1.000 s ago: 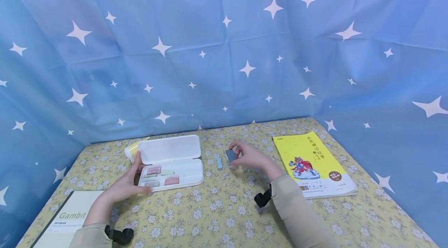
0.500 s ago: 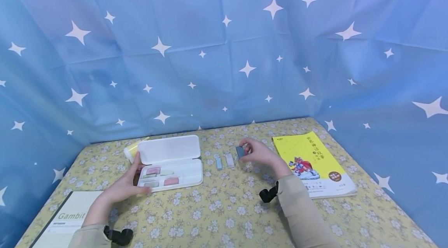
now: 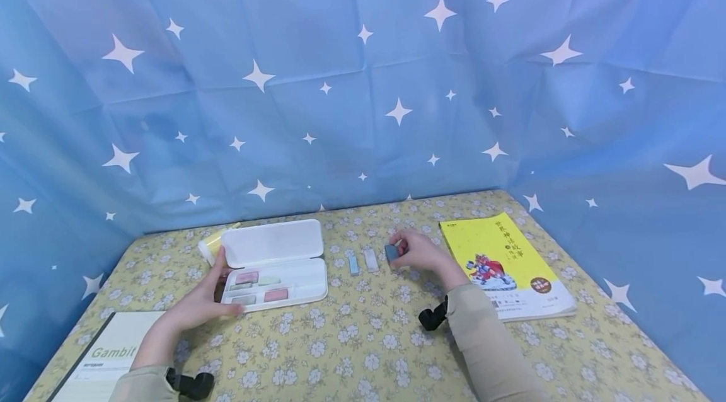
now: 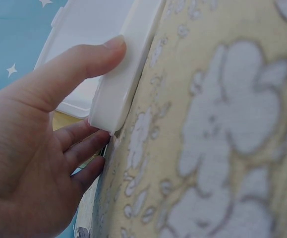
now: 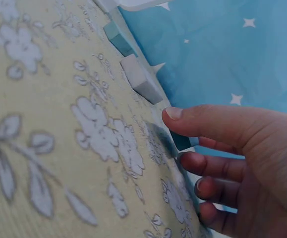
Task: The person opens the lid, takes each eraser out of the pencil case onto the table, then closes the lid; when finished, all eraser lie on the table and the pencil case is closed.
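One starred blue backdrop [image 3: 340, 131] behind a flower-print table [image 3: 317, 351]. Yellow-covered book [image 3: 510, 269] flat on the right side, notebook [image 3: 108, 345] near left, partly under the left arm.

White case [image 3: 311, 275] between them, left of centre, lid tipped back. Looks like thin rigid plastic: light, smooth, apt to slide if nudged. Hinge probably its weak point; best held by the end walls of the base. Several small coloured pieces in the tray.

Left hand [image 3: 201, 301] brackets the case's left end, thumb along the near wall, fingers bent against the end; a loose hold. Right hand [image 3: 422, 254] in a narrow pinch, thumb against fingers, gripping a dark blue block [image 3: 391, 253].

Yellow-and-white cylinder [image 3: 212, 246] just behind the lid's left edge.

Dark blue block: right of the case, over the table; cannot tell if its underside touches. Probably an eraser: very light, slightly giving, not slippery, hard to break. Pinch across the long sides, as here, leaving the ends free.

White block [image 3: 371, 259] left of it, apart. Light blue block [image 3: 353, 265], slimmer, beside the white one, small gap. Same handling likely.
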